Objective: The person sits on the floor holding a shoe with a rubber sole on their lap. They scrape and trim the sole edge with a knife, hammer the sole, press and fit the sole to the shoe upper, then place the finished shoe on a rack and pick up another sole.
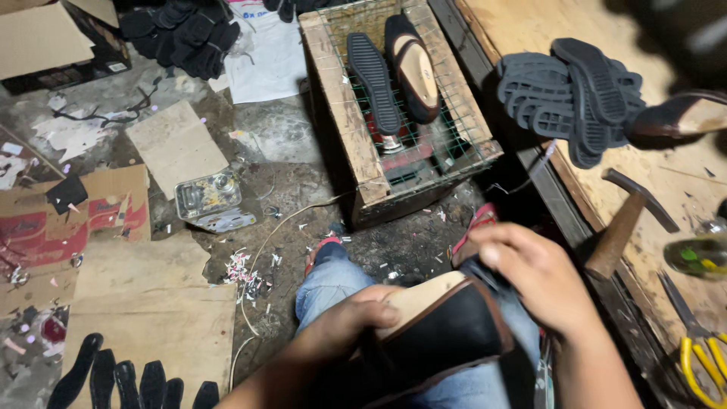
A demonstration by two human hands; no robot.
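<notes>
Both curled: left hand (356, 316) pressing black shoe (447, 333), right hand (534, 276) gripping its edge

A flattened brown carton with red printing (76, 216) lies on the floor at left, a plain brown cardboard box (45, 38) at top left, and a white plastic bag (265, 57) beside the wooden crate.

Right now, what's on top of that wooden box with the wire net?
On the wooden box, a black sole and a dark shoe lie side by side on the wire net. Things below show only dimly through the mesh.
</notes>
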